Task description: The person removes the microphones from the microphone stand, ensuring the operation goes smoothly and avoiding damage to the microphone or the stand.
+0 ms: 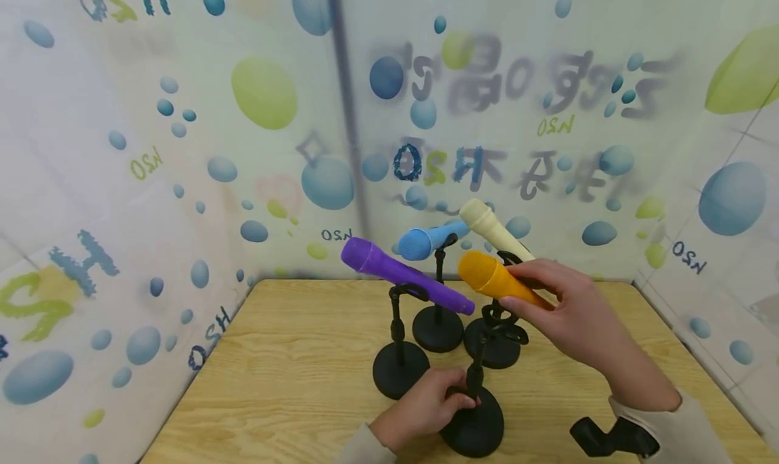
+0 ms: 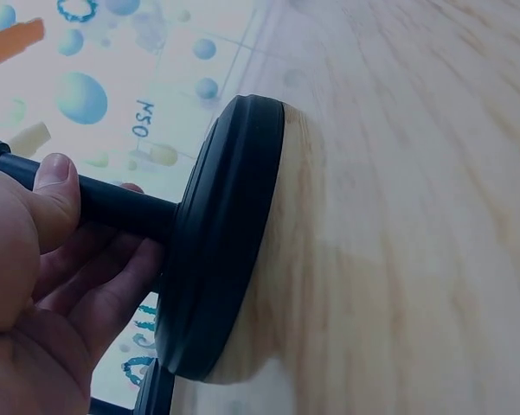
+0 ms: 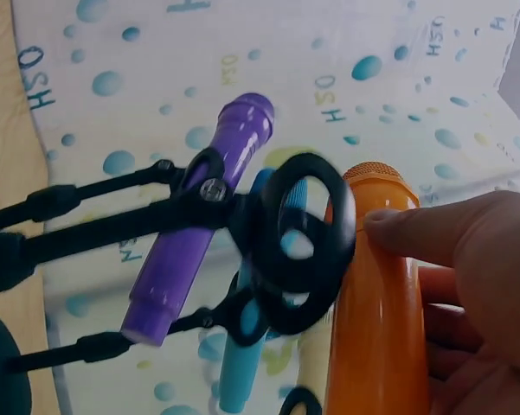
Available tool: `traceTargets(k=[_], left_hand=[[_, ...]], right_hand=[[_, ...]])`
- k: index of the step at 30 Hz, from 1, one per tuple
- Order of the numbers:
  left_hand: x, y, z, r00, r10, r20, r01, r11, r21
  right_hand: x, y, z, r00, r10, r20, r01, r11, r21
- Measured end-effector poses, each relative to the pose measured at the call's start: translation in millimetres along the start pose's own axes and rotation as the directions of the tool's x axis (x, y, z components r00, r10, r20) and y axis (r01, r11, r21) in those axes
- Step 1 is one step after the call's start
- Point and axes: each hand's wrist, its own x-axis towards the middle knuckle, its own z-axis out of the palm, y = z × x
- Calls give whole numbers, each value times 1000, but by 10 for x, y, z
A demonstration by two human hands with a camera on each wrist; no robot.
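The right hand (image 1: 572, 315) hides the lower end of the cream tapered microphone (image 1: 500, 233). The right wrist view's bottom edge crops the glossy orange microphone (image 3: 376, 320).

Pale wood-grained tabletop (image 1: 274, 356), bordered by white sheeting (image 1: 122, 207) printed with blue and yellow-green ovals (image 1: 264, 92) and "H2O" lettering (image 1: 408, 163).

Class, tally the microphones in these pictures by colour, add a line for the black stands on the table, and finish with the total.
Purple microphone: 1
Blue microphone: 1
Cream microphone: 1
Orange microphone: 1
Black stands: 4
Total: 8
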Motion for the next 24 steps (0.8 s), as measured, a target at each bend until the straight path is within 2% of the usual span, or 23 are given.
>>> traceTargets(k=[5, 12, 17, 24], left_hand=[[-10, -3, -4, 1000, 0, 0, 0, 1000, 1], [-22, -15, -7, 1000, -2, 5, 2, 1000, -13], [-26, -22, -13, 1000, -15, 8, 16, 1000, -18], [-44, 6, -30, 999, -27, 18, 27, 1000, -2]], right_hand=[[-111, 151, -17, 989, 142, 32, -142, 990, -16], [-215, 286, 28, 950, 293, 105, -294, 956, -4], [-300, 379, 65, 920, 369, 130, -368, 929, -30], [-395, 530, 125, 888, 436, 148, -432, 900, -62]])
